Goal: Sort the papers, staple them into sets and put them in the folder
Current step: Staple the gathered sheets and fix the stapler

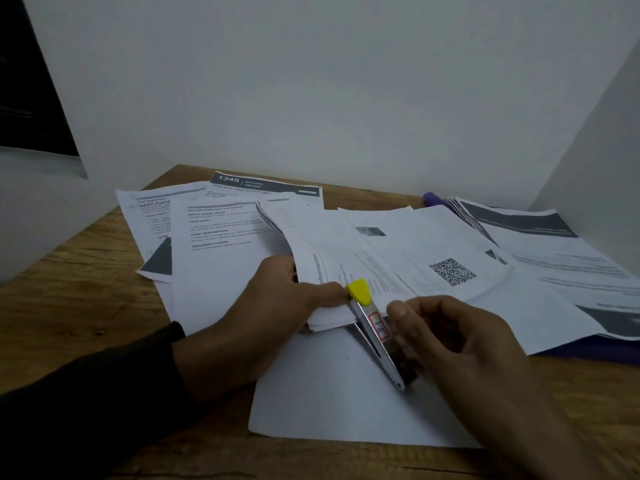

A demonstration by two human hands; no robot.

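My left hand (277, 299) pinches the near corner of a curved sheaf of printed papers (363, 258), thumb on top. A metal stapler (377, 334) with a yellow tip and a red-edged label lies with its jaw over that corner. My right hand (446, 344) holds the stapler from the right, thumb on its top arm. More printed sheets (214, 244) lie spread over the wooden table (76, 292). A purple folder (588, 351) lies open at the right, mostly hidden under papers.
A blank white sheet (329, 393) lies beneath the stapler near the table's front. A sheet headed "1345 KITCHEN" (266, 187) sits at the back. White walls close in behind and at the right. Another stack of printed pages (540, 244) covers the folder.
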